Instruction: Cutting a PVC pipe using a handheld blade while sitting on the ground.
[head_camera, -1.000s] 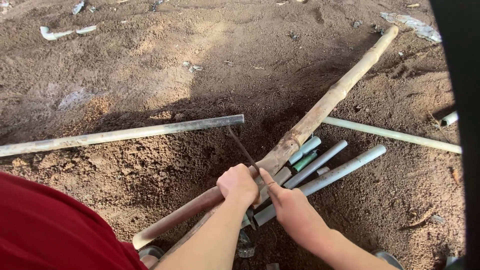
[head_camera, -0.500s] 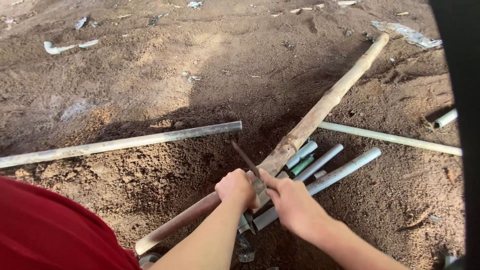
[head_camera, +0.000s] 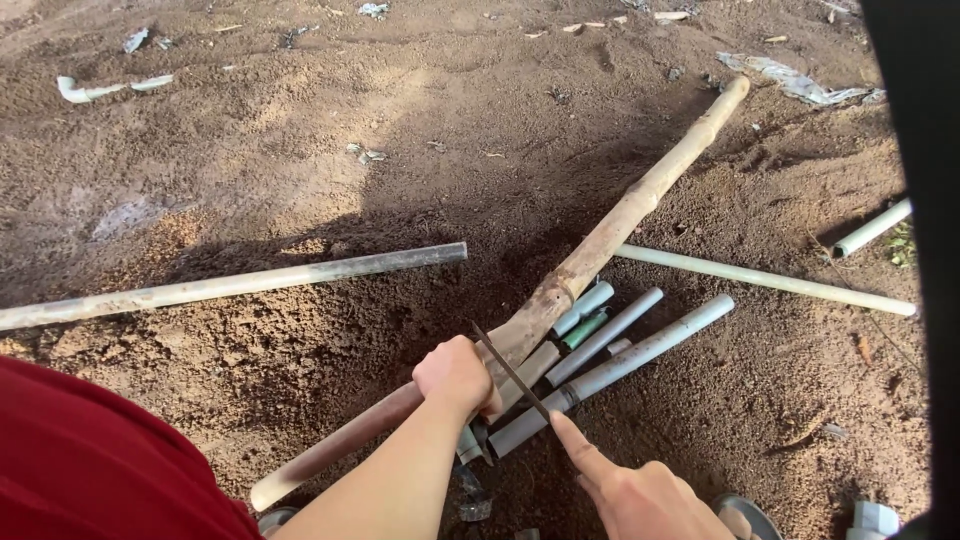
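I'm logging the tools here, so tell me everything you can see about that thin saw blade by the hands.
The saw blade is a thin, dark, narrow metal strip, bare, with no frame visible. It slants from upper left to lower right across the grey pipes, beside the bamboo pole. The right hand holds its lower end, forefinger stretched along it; the left hand sits just beside it.

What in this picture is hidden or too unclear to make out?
- Head view: the cut spot under the thin saw blade is covered by the left hand.
- The right hand runs off the bottom edge, so its grip on the blade is unclear.
- The near ends of the grey pipes sit behind the wooden pole.
- The long pipe is cut off by the left edge.
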